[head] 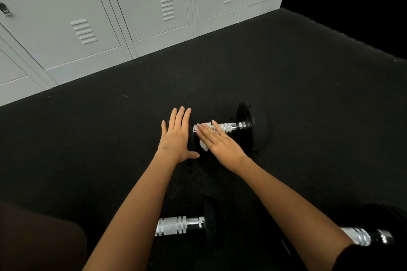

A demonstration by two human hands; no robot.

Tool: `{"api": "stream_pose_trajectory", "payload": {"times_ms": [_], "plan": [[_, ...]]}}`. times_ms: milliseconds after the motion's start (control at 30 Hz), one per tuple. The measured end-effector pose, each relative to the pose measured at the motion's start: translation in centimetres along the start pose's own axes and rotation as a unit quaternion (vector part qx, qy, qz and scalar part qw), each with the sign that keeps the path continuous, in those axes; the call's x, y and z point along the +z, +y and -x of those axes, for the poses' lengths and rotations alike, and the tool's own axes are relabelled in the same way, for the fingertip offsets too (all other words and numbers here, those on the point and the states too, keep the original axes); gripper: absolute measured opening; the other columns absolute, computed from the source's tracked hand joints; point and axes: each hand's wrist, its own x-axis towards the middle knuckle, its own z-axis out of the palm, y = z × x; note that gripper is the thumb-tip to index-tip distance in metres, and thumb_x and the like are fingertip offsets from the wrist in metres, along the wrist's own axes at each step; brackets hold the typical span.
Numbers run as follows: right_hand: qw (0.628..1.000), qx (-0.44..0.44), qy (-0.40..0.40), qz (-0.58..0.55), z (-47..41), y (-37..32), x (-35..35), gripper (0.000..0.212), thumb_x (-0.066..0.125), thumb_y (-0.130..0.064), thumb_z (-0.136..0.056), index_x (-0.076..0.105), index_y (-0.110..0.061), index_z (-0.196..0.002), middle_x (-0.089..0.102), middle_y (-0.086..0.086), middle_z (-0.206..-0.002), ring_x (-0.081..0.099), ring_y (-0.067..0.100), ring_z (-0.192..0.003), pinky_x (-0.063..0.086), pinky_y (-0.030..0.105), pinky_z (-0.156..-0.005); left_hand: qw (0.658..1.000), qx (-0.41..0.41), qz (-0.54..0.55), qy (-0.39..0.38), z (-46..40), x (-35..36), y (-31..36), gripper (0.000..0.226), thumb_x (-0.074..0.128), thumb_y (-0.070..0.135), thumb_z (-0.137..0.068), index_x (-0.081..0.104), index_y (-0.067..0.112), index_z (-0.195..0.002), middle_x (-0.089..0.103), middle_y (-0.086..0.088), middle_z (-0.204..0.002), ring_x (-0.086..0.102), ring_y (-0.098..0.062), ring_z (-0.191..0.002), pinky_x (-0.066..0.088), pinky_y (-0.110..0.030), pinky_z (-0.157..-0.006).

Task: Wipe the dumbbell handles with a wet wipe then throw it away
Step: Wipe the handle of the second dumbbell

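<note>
A black dumbbell with a chrome handle [231, 126] lies on the dark floor ahead of me. My right hand [217, 139] lies flat over the left part of that handle and presses a white wet wipe [204, 145] against it. My left hand [177, 136] rests flat, fingers spread, on the dumbbell's left weight, which it mostly hides. Closer to me lies a second dumbbell [176, 224], its handle partly behind my left forearm. The chrome handle of a third dumbbell [365, 236] shows at the lower right.
Grey metal lockers [136, 11] line the back and left. Black rubber flooring [308, 94] stretches around the dumbbells. My knee [37, 240] fills the lower left corner.
</note>
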Motion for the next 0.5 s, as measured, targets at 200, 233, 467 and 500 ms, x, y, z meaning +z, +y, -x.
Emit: {"api": "stream_pose_trajectory", "payload": {"times_ms": [200,233,467,500], "plan": [[0.999,-0.008,-0.007,-0.047,0.0,0.7,-0.2,0.077,0.047,0.000,-0.091,-0.003,-0.009,-0.149,-0.005,0.009,-0.159,-0.007,0.020,-0.146,-0.012,0.043,-0.116,1.000,0.000,-0.008,0.000,-0.1,-0.1,0.1,0.128,0.077,0.049,-0.068,-0.017,0.014,-0.148,-0.016,-0.004,-0.158,-0.019,-0.024,-0.144,0.004,-0.051,-0.118],[0.997,0.016,-0.009,-0.080,-0.4,0.5,-0.4,0.077,0.047,-0.001,-0.091,-0.001,-0.010,-0.150,-0.002,0.007,-0.160,-0.003,0.020,-0.147,-0.009,0.044,-0.117,1.000,0.001,-0.007,0.000,-0.1,-0.1,0.1,0.128,0.077,0.049,-0.068,-0.016,0.014,-0.148,-0.016,-0.004,-0.158,-0.019,-0.024,-0.144,0.004,-0.051,-0.118],[0.964,0.145,0.035,-0.220,-2.5,0.7,-1.2,0.049,0.050,-0.009,-0.091,0.040,-0.010,-0.140,0.048,0.006,-0.139,0.042,0.019,-0.131,0.012,0.041,-0.119,1.000,-0.001,-0.001,-0.002,-0.1,-0.1,0.0,0.130,0.078,0.049,-0.067,-0.018,0.015,-0.148,-0.017,-0.003,-0.158,-0.020,-0.023,-0.144,0.003,-0.051,-0.118],[0.961,0.152,0.038,-0.228,-2.4,0.9,-1.1,0.048,0.049,-0.007,-0.091,0.041,-0.009,-0.139,0.049,0.007,-0.138,0.043,0.019,-0.130,0.014,0.039,-0.118,1.000,-0.001,-0.003,-0.004,0.0,-0.1,0.0,0.130,0.078,0.049,-0.067,-0.018,0.015,-0.148,-0.018,-0.003,-0.157,-0.020,-0.023,-0.144,0.002,-0.051,-0.118]]}}
